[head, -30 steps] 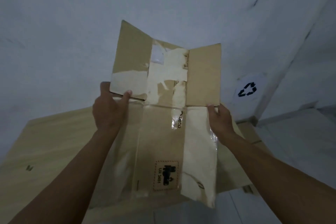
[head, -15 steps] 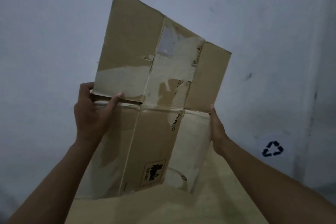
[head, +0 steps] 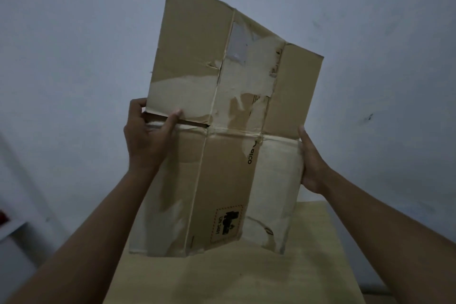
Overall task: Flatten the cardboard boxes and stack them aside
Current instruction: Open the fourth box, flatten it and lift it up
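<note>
Now the box (head: 227,131) is up at frame centre, collapsed flat and held nearly upright in front of the wall (head: 74,32), w/ its bottom edge dipping behind a wooden surface (head: 246,279) across the lower frame, prob. the counter. Left hand (head: 148,138) is closed on the box's left edge at mid-height, thumb over the front right at the slit where the upper left flap has split from the panel below; other fingers are behind the card, can't see them. Right hand (head: 312,163) clamps the right edge just under the fold line, palm along the side, fingers wrapped behind & hidden. Judging the step as squaring up the flattened box before it goes to the stack: keep both grips level so the panels stay pressed together, mind that the loose left flap doesn't swing open, then lay it down flat rather than dropping it edge-first. Looks-wise: brown corrugated card, well worn, big pale patches where tape or labels tore the top layer off, a greyish tape scrap near upper centre, a dashed-border shipping mark at lower centre, small black print running along the right crease. No stack in view.
</note>
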### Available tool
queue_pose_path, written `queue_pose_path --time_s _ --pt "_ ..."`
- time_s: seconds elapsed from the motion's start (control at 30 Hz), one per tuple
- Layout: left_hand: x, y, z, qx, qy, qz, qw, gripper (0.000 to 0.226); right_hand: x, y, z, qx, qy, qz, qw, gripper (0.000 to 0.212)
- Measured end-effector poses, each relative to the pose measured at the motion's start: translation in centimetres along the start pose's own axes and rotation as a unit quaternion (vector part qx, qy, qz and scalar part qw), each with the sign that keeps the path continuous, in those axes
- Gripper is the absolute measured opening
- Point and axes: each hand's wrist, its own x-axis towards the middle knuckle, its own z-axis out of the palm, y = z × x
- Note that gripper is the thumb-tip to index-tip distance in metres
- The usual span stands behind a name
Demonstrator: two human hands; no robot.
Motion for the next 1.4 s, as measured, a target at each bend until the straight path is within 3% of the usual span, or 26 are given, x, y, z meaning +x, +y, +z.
queue_pose_path --time_s 0.1,0.23,0.3,0.4,0.47,0.7,1.03,1.4 --pt "0.3 -0.4 0.8 -0.005 0.0 -0.01 1.0 0.051 0.6 -0.4 -0.3 0.051 -0.009 -0.036 0.998 0.074" --pt "0.6 -1.4 2.6 -0.013 0.005 -0.033 0.999 0.056 1.8 -1.4 -1.2 -0.014 0.128 -0.092 0.987 0.051" --pt "0.5 -2.0 4.2 -0.014 -0.002 -0.052 0.999 0.058 1.5 -2.0 -1.6 -0.066 0.209 -0.132 0.967 0.038" --pt "-0.8 -2.6 7.2 0.004 -0.016 -0.09 0.996 0.057 0.7 -2.1 -3.3 -0.168 0.312 -0.208 0.912 0.044" --pt "-2.1 -2.7 9.7 0.018 -0.032 -0.115 0.993 0.055 0.0 -2.0 -5.2 -0.233 0.351 -0.24 0.875 0.036" --pt "-9.0 0.0 19.2 0.037 -0.097 -0.183 0.978 0.051 -4.0 -3.4 -13.3 -0.356 0.413 -0.226 0.807 0.04" --pt "-22.6 9.8 33.3 0.039 -0.186 -0.271 0.944 0.037 -10.2 -5.3 -31.2 -0.46 0.437 -0.133 0.761 0.031" --pt "-39.3 13.5 46.3 0.072 -0.339 -0.345 0.872 0.036 -14.8 3.0 -48.4 -0.492 0.477 0.048 0.727 0.033"
